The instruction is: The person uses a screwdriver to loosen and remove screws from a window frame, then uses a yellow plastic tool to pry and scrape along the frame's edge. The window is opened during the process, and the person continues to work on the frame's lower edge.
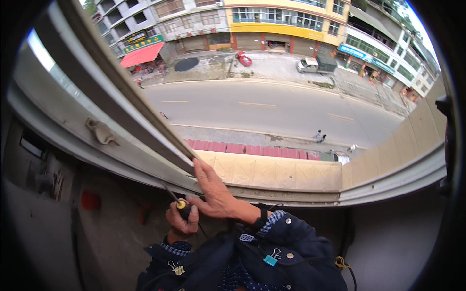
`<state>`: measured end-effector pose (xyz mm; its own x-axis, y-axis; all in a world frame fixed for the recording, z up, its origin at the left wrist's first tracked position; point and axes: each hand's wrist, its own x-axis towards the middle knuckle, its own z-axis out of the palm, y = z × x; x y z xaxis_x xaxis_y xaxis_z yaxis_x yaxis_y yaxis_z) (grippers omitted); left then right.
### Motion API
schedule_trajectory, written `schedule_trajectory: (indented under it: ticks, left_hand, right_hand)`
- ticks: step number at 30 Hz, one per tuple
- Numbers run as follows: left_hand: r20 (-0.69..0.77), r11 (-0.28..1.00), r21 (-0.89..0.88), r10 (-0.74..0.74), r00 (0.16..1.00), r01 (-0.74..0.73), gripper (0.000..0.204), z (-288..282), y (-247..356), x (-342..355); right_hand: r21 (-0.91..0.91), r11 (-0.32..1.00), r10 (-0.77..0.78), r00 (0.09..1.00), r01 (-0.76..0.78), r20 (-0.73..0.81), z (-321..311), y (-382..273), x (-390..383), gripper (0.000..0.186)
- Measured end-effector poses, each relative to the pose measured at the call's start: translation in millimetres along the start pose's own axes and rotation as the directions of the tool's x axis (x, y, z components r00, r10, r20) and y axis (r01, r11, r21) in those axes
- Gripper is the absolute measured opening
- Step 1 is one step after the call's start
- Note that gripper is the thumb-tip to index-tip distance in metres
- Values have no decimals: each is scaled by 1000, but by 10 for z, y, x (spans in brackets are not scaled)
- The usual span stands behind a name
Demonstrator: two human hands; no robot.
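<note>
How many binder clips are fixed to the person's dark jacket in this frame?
2: a yellow clip, below the left hand, and a teal clip farther right on the jacket. Others may be hidden in folds.

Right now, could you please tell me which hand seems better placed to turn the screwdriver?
Probably the left hand: its fingers wrap the screwdriver handle, while the right hand lies against the window frame.

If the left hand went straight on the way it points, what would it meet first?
Probably the window frame; the screwdriver in the left hand points up-left at it, though depth leaves contact unclear.
</note>
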<state>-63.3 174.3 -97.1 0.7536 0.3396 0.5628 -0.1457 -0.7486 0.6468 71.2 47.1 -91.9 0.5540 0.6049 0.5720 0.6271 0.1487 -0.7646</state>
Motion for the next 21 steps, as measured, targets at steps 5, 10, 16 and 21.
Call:
schedule_trajectory:
  ticks: [5,10,16,21]
  left_hand:
    - [-39,993,-1,-116,993,116,39,-52,-150,-178]
    - [12,961,-247,-127,992,126,41,-39,-341,-234]
    - [-6,944,-316,-103,995,96,38,48,-399,-199]
    - [31,946,-304,-107,994,111,34,31,-411,-149]
  right_hand:
    - [165,986,5,991,-27,133,192,217,96,104]
    - [279,950,55,956,-138,287,315,246,337,108]
    - [407,911,-17,977,-72,211,298,274,391,113]
    - [499,864,-30,980,-73,195,260,283,384,112]
